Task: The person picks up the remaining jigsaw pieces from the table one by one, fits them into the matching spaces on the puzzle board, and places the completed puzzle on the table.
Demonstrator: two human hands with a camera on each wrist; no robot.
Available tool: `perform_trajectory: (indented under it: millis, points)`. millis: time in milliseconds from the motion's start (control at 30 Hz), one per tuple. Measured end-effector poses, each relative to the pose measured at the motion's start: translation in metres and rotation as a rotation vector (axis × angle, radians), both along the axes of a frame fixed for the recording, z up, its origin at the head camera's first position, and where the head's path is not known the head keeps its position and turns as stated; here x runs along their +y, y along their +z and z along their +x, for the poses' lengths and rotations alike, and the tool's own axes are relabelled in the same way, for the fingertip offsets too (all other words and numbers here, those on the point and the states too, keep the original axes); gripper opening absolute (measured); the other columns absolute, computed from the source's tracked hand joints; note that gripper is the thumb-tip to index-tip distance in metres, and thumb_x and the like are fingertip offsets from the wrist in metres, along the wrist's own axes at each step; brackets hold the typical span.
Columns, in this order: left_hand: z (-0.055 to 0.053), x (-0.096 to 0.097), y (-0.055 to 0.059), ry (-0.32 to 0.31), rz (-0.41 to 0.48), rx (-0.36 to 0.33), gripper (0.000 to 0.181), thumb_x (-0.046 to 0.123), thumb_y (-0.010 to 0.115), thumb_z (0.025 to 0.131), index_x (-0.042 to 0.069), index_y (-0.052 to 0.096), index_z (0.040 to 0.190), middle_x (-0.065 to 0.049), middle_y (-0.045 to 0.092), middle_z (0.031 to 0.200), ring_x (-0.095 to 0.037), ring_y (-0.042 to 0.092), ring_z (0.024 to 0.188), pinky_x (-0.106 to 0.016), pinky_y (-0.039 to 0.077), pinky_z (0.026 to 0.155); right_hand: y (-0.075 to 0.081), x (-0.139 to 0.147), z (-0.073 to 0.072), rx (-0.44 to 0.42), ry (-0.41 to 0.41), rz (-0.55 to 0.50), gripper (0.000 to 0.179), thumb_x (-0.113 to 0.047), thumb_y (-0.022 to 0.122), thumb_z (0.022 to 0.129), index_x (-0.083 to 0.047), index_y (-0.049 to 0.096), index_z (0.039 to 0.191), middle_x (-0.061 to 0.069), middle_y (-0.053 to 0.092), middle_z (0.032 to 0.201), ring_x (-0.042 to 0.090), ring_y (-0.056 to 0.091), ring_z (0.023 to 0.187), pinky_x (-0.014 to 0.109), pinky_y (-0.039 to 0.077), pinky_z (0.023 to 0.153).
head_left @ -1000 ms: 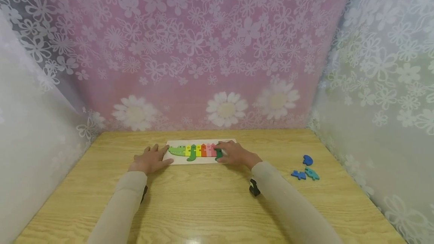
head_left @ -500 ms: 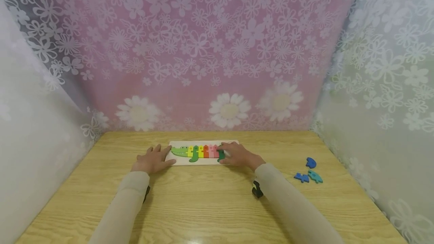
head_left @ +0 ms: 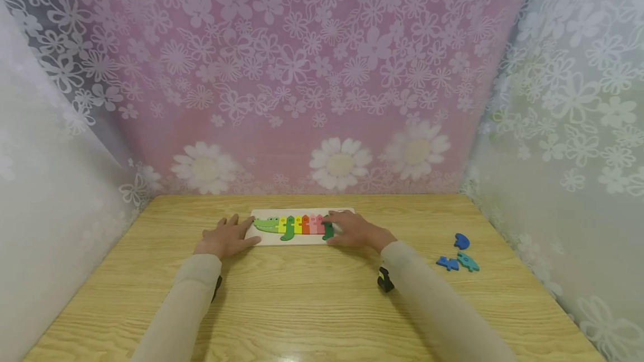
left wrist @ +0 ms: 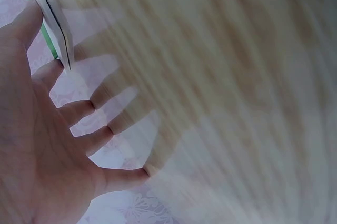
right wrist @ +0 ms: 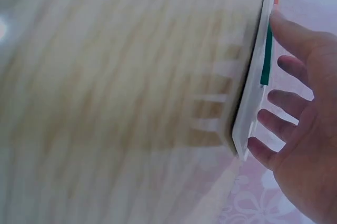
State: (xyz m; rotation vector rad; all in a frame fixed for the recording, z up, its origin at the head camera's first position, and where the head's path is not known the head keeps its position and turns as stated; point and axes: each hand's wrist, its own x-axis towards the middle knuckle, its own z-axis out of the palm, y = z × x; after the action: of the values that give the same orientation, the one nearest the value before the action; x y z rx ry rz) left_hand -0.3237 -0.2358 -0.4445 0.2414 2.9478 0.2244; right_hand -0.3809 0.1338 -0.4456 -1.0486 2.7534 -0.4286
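A crocodile puzzle board (head_left: pixel 302 242) lies on the table, its light base bearing a green head (head_left: pixel 266 224), then yellow, green, orange and pink pieces. My left hand (head_left: pixel 225 237) is spread at the board's left end, thumb and index finger touching it; in the left wrist view the other fingertips rest on the table. My right hand (head_left: pixel 359 232) lies over the board's right end, thumb and index finger at a dark green leg piece (head_left: pixel 328 232) in line with the others. The right hand partly covers that piece and the board's end.
To the right on the table lie three loose puzzle pieces: a rounded blue piece (head_left: pixel 461 241), a smaller blue piece (head_left: pixel 448 263) and a teal piece (head_left: pixel 468 262). Behind the table (head_left: pixel 292 306) hangs a pink flowered curtain (head_left: pixel 282 88), with pale ones at both sides.
The head view has shifted slightly. Both hands stay at the board's two ends; the right wrist has moved a little to the right. The loose pieces lie as before.
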Motion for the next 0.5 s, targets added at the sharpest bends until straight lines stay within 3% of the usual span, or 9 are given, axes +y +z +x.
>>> perform_trajectory:
  millis: [167, 500]
  points:
    - [0.001, 0.001, 0.001, -0.002, 0.0, 0.003, 0.085, 0.075, 0.039, 0.099, 0.025, 0.026, 0.166, -0.028, 0.024, 0.168, -0.062, 0.023, 0.15, -0.091, 0.027, 0.098, 0.011, 0.014, 0.005, -0.004, 0.003, -0.004, 0.063, -0.041, 0.069, 0.099, -0.018, 0.05, 0.154, 0.02, 0.031, 0.168, 0.048, 0.029, 0.154, 0.074, 0.02, 0.121]
    - [0.002, 0.002, 0.003, -0.002, -0.002, 0.005, 0.083, 0.073, 0.04, 0.1, 0.024, 0.027, 0.166, -0.029, 0.024, 0.168, -0.063, 0.024, 0.149, -0.092, 0.028, 0.097, 0.04, 0.07, 0.014, 0.073, 0.045, 0.013, 0.061, -0.03, 0.074, 0.096, -0.008, 0.055, 0.149, 0.021, 0.049, 0.157, 0.047, 0.043, 0.145, 0.068, 0.036, 0.117]
